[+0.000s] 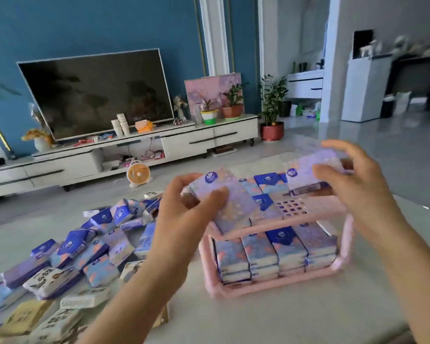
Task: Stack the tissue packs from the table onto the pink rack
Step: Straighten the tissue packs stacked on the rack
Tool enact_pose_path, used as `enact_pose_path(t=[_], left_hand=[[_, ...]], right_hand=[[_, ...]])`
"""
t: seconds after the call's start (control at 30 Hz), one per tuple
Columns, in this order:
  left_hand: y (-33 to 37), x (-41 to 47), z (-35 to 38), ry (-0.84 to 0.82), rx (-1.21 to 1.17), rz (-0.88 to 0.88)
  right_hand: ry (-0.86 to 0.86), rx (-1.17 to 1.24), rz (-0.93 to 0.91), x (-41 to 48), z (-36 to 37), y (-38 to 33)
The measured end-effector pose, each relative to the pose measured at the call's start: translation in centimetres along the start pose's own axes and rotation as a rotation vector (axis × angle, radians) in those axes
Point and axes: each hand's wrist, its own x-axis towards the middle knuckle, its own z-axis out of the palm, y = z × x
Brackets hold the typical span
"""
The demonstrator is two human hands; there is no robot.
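1. The counter (296,319) carries everything. My arms reach over it from 6 o'clock.
2. The pile (72,256) of loose packs lies at 8 o'clock from the rack, well apart from it. It is big and untidy, with blue, purple and pale printed packs overlapping. That is most of the work left, I judge.
3. The rack (271,286) stands at 1 o'clock from the counter's middle and has two shelves.
4. The lower shelf (271,252) looks done: packs stacked in rows side by side, filling it from one end to the other.
5. The top shelf (266,184) is part filled, with packs along its far side at 12 o'clock. A bare patch (291,207) of perforated pink shows at its near right, so there is room yet.
6. The left pack (233,202), purple, hangs tilted over the shelf's near left corner. Whether it touches the rim I cannot tell.
7. The right pack (313,170), also purple and blurred, is held above the shelf's right end at 2 o'clock, not yet set down.
8. My left fingers (181,181) curl round the left pack's end, thumb on top.
9. My right fingers (343,146) arch over the right pack, thumb pinching its near side.
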Motion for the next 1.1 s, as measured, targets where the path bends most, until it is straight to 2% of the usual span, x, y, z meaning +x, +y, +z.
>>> enact_pose_path(t=[0.1,0.27,0.3,0.4,0.47,0.53,0.7,0.83,0.93,1.0,1.1], left_hand=[[-0.7,3.3,4.4,-0.081,0.181,0.059],[-3.8,6.7,8.9,-0.222,0.368,-0.027],[-4.6,7.1,9.3,-0.224,0.462,0.011],[-6.5,7.7,9.4,-0.238,0.947,0.174],[-6.9,7.8,9.5,-0.288,1.131,0.201],[-7.0,7.7,9.6,-0.333,1.161,0.195],[-7.3,7.4,9.5,-0.387,1.063,0.408],[-7.2,7.0,9.4,-0.542,1.160,0.302],[-6.8,6.8,9.5,-0.597,1.245,0.263],[-6.7,6.7,9.5,-0.601,1.279,0.253],[-6.8,6.6,9.4,-0.596,1.292,0.244]], right_hand=[[0.097,-0.141,-0.003,1.5,-1.3,1.3],[0.201,-0.276,-0.107,1.5,-0.9,2.4],[0.218,-0.303,-0.122,1.4,-0.7,2.6],[0.266,-0.345,-0.148,1.1,-0.3,3.4],[0.238,-0.418,-0.134,1.1,-0.4,3.6],[0.191,-0.537,-0.136,0.9,-0.4,3.6],[0.072,-0.827,-0.172,0.3,-0.6,2.9],[-0.189,-0.906,-0.146,0.4,-2.7,2.3],[-0.397,-0.968,-0.107,0.0,-3.6,1.6],[-0.423,-1.029,-0.148,-0.4,-3.7,1.5],[-0.343,-1.100,-0.220,-0.6,-3.2,2.1]])
